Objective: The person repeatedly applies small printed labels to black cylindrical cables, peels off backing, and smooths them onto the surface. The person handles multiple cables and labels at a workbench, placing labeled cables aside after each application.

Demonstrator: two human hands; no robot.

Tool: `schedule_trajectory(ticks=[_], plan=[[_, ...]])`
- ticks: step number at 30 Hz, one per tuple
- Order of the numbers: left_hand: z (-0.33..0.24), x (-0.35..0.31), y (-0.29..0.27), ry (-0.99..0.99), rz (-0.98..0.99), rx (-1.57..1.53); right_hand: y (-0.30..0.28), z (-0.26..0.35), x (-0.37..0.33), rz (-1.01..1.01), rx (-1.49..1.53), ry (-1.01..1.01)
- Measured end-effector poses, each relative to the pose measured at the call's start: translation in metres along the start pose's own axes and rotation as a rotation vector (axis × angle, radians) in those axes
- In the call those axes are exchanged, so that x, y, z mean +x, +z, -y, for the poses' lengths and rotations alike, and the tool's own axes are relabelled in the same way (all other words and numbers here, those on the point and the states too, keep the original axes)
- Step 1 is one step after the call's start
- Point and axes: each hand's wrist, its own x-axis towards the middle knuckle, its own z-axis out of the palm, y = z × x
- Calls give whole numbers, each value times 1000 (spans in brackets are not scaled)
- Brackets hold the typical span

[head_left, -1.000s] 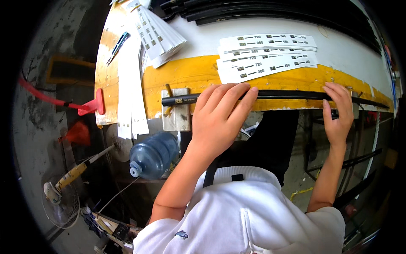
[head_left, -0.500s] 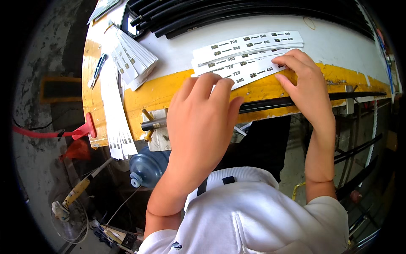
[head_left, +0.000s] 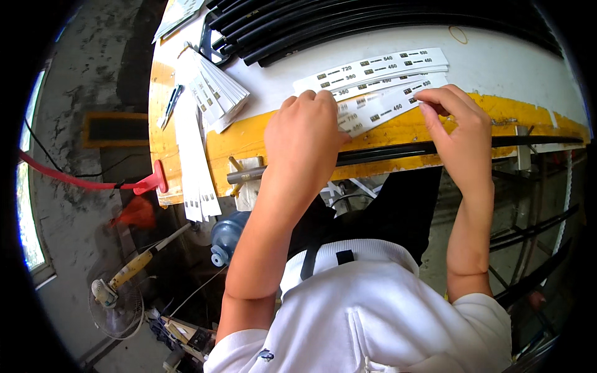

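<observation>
Your left hand [head_left: 305, 133] and right hand [head_left: 460, 127] have moved from the tube [head_left: 385, 153], which lies along the bench's [head_left: 516, 115] front edge, to the strips [head_left: 393, 104] — handling is now there — though whether either pinches one, I cannot tell.

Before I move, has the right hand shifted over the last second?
Yes: against the bracket, the right hand has moved left and forward, from the tube to the right end of the strips.

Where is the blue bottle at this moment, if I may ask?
The bottle is left of centre in the head view, below the table, just beside the left forearm.
</observation>
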Motion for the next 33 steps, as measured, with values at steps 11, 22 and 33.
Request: schedule_trajectory(ticks=[11,22,33], plan=[[-6,13,-21,-170,237,-233,-26,-5,-17,-123,23,26],[32,-36,-25,38,-319,-897,-32,-8,-32,-70,-15,103],[156,-124,-10,-488,-771,-784,-17,-14,-25,-9,-94,87]])
